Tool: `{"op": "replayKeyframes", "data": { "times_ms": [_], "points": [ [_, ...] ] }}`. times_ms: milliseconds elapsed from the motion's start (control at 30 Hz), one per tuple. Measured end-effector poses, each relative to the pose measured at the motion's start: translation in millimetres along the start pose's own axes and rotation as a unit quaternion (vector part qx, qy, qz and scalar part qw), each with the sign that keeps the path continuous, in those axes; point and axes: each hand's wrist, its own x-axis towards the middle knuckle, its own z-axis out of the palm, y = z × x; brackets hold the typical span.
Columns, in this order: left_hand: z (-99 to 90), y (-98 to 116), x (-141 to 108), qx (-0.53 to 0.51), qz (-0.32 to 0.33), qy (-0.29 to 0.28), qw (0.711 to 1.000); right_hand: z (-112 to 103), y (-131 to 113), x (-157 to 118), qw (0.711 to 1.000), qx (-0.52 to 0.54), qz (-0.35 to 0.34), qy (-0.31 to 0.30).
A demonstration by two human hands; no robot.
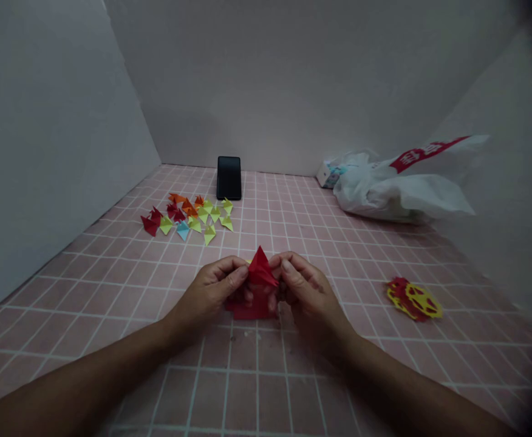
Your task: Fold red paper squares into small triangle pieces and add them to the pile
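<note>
Between my two hands is a small folded piece of red origami paper [260, 269], its pointed tip upward. My left hand [218, 282] pinches its left side between thumb and fingers. On the other side, my right hand [305, 291] is closed with thumb and forefinger at the right corner. Below the folded piece lies flat red paper [254, 303] on the table, partly hidden by my fingers. A bit of yellow shows behind the left fingertips; I cannot make out what it is.
Several small folded paper pieces [195, 212] in red, orange, yellow and blue lie at the back left. A black phone [229, 178] is behind them. A white plastic bag [379, 191] sits at the back right, and red and yellow paper cutouts [414, 300] lie on the right.
</note>
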Motion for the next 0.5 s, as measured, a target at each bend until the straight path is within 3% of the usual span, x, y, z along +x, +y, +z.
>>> {"op": "replayKeyframes", "data": {
  "times_ms": [200, 367, 500],
  "points": [
    [0.3, 0.1, 0.0, 0.045, -0.044, -0.033, 0.997, -3.2, -5.1, 2.0, 0.996, -0.091, 0.003, 0.021],
    [4.2, 8.4, -4.8, 0.135, 0.084, 0.044, 0.986, 0.7, -7.0, -0.2, 0.985, -0.170, -0.012, 0.026],
    [6.8, 10.5, -7.5, 0.131, 0.075, 0.041, 0.988, 3.8, -6.8, -4.2, 0.968, -0.250, -0.020, 0.028]
  ]
}}
